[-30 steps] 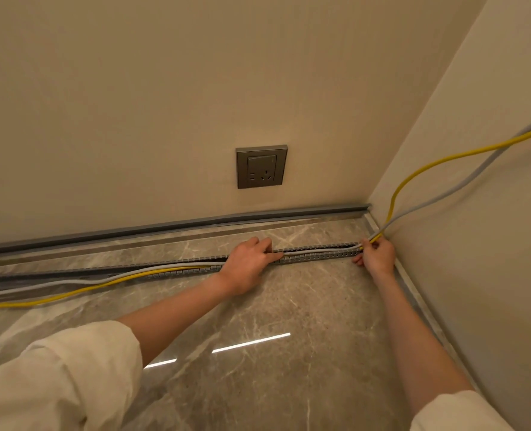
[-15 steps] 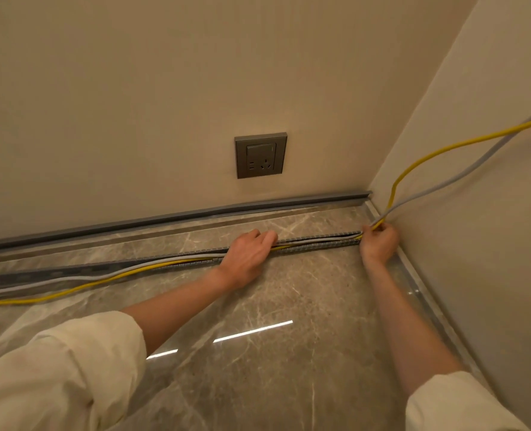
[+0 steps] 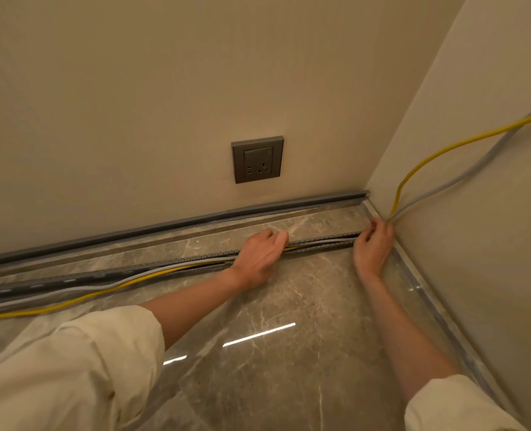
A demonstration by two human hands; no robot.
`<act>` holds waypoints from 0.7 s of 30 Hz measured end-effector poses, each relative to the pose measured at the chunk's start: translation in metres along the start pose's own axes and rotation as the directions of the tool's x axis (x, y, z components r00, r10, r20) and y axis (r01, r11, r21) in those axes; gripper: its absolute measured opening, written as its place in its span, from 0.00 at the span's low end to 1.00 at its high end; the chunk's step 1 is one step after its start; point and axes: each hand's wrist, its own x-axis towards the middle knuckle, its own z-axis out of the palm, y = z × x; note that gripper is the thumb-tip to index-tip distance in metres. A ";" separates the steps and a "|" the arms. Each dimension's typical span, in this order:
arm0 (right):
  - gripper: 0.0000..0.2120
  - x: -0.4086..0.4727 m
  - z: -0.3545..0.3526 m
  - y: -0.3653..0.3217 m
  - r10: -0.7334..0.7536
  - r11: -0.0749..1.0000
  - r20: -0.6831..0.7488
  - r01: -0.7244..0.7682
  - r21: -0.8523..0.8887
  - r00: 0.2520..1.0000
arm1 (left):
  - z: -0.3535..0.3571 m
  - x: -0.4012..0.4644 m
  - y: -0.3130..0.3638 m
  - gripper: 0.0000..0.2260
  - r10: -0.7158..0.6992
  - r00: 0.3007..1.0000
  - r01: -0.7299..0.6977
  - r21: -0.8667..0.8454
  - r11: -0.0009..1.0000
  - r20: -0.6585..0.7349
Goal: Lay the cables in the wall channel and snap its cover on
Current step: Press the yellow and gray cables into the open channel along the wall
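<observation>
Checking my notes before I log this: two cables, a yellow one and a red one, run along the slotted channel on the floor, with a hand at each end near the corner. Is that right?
Not quite: the head view shows no red cable. Beside the yellow cable runs a grey cable. The rest holds: both run along the channel on the floor, with the left hand and right hand near the corner.
</observation>
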 end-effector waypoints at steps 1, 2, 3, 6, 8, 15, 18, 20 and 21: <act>0.12 0.000 -0.001 0.003 -0.037 0.998 0.032 0.039 -0.050 0.999 | 0.001 0.002 0.001 0.06 0.009 1.000 -0.009 -0.004 1.000 0.000; 0.12 0.001 -0.002 0.007 -0.079 0.992 0.066 0.086 -0.095 0.995 | 0.002 0.003 0.001 0.07 0.018 1.000 -0.018 -0.007 1.000 0.000; 0.12 0.001 -0.003 0.011 -0.114 0.985 0.092 0.125 -0.121 0.989 | 0.003 0.004 0.001 0.07 0.022 1.000 -0.022 -0.008 1.000 0.000; 0.11 0.006 -0.008 0.019 -0.128 0.982 0.111 0.142 -0.127 0.986 | 0.005 0.008 0.002 0.08 0.024 1.000 -0.024 -0.006 1.000 0.003; 0.11 0.011 -0.011 0.020 -0.095 0.986 0.107 0.108 -0.127 0.990 | 0.006 0.012 0.005 0.10 0.038 0.999 -0.038 -0.016 0.999 0.004; 0.13 -0.003 -0.006 0.010 -0.153 0.948 0.233 0.209 -0.241 0.960 | 0.004 0.022 0.008 0.17 -0.095 0.990 0.112 -0.174 0.978 0.101; 0.19 -0.020 -0.002 0.004 -0.265 0.905 0.358 0.359 -0.229 0.895 | 0.003 0.023 0.007 0.18 -0.147 0.982 0.173 -0.245 0.954 0.122; 0.23 -0.030 -0.001 0.001 -0.285 0.869 0.433 0.421 -0.260 0.855 | 0.004 0.021 0.007 0.18 -0.159 0.980 0.187 -0.287 0.939 0.119; 0.24 -0.034 0.000 -0.001 -0.283 0.850 0.465 0.444 -0.284 0.839 | 0.005 0.021 0.006 0.18 -0.165 0.979 0.194 -0.311 0.931 0.118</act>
